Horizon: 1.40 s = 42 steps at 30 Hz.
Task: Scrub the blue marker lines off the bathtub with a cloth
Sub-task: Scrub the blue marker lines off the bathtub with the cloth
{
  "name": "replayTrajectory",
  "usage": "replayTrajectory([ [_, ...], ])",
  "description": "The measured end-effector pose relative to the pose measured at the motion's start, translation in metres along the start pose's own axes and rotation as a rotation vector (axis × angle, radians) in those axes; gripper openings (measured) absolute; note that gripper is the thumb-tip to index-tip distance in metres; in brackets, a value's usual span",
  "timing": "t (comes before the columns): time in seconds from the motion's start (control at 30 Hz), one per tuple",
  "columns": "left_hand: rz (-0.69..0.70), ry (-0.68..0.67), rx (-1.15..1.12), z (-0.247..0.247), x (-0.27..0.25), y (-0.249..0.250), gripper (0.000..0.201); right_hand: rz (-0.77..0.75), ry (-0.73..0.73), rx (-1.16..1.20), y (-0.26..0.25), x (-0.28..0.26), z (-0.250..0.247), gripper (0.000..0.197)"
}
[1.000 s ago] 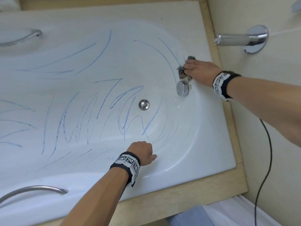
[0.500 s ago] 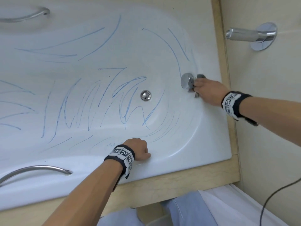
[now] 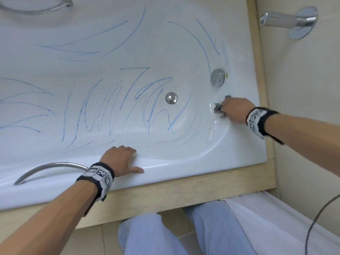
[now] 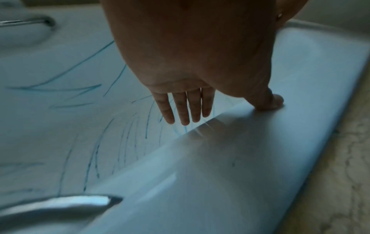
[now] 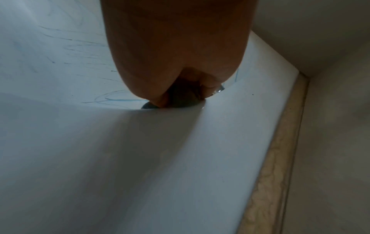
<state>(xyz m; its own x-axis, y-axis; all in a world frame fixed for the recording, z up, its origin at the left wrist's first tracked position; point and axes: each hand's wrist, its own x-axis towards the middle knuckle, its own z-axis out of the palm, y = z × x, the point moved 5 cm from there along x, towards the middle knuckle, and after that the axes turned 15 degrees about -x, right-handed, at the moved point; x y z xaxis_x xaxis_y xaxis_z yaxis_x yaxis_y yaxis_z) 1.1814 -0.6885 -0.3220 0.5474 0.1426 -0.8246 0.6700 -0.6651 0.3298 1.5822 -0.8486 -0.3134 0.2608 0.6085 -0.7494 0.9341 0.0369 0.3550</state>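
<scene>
The white bathtub (image 3: 217,161) carries blue marker lines (image 3: 114,107) across its floor and walls. My right hand (image 3: 234,109) grips a small grey cloth (image 3: 218,108) and presses it on the right end wall, just below the chrome overflow knob (image 3: 217,77). In the right wrist view the cloth (image 5: 180,101) is a dark wad under the curled fingers (image 5: 160,99). My left hand (image 3: 121,157) rests open on the near rim, its fingers (image 4: 180,110) straight over the inner edge and the thumb (image 4: 272,101) on the rim top. It holds nothing.
A chrome drain (image 3: 171,98) sits in the tub floor. A chrome grab handle (image 3: 49,167) runs along the near rim by my left wrist, another (image 3: 36,8) at the far side. The spout (image 3: 287,19) juts from the right wall. A black cable (image 3: 316,227) hangs at right.
My right hand has dragged the cloth from above the overflow knob down the end wall to below it. My left hand has uncurled from a fist and now lies flat on the near rim.
</scene>
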Motion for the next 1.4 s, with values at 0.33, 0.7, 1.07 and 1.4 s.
replayTrajectory([
  [0.33, -0.106, 0.089, 0.047, 0.009, -0.015, -0.053, 0.114, -0.093, -0.185, 0.519, -0.160, -0.067, -0.040, 0.031],
  [0.7, -0.187, 0.036, -0.017, 0.041, 0.001, -0.078, 0.129, -0.237, -0.152, 0.597, -0.205, -0.053, -0.048, 0.039],
  [1.07, -0.429, -0.009, -0.146, 0.041, -0.005, -0.084, 0.157, -0.029, -0.400, 0.354, -0.199, -0.008, -0.025, 0.047],
  [1.4, -0.430, -0.004, -0.331, 0.048, 0.000, -0.091, 0.163, -0.277, -0.272, 0.778, -0.340, 0.043, -0.153, 0.038],
])
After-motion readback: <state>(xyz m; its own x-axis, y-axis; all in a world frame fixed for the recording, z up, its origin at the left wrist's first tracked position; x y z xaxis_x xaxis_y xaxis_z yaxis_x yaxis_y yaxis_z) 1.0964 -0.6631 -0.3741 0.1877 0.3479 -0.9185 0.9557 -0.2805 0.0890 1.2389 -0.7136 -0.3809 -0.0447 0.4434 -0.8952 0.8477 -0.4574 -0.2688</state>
